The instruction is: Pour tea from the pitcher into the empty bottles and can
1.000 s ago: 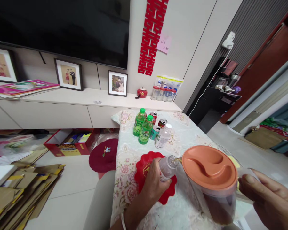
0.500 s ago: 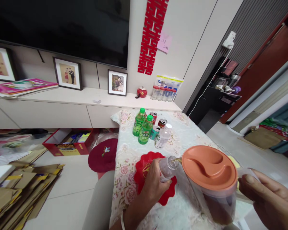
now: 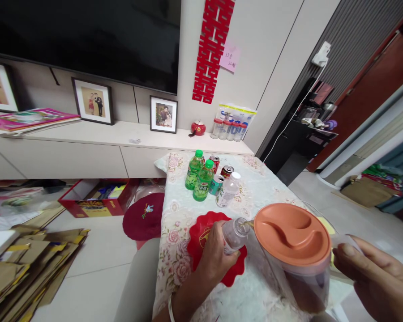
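Observation:
My left hand point(image 3: 216, 257) is wrapped round a clear plastic bottle point(image 3: 234, 233), its uncapped mouth tilted to the right. By the handle, my right hand point(image 3: 372, 268) grips a see-through pitcher point(image 3: 305, 286) with an orange lid point(image 3: 293, 232). The pitcher leans toward the bottle, and a thin yellowish stream runs from its spout into the bottle's mouth. Dark brown liquid shows inside the pitcher. Beneath the bottle lies a red scalloped tray point(image 3: 201, 223) on the floral tablecloth point(image 3: 177, 264).
Farther back on the table stand two green-capped bottles point(image 3: 203, 181), a white-capped clear bottle point(image 3: 228, 190), a teal can point(image 3: 216, 184) and other cans. A long white cabinet point(image 3: 104, 134) runs behind. A maroon stool cover point(image 3: 144, 217) and flattened cardboard point(image 3: 36, 264) are on the left.
Both hands hold nearly the same pose, with the liquid still running from the pitcher into the bottle. The whole view has shifted only slightly.

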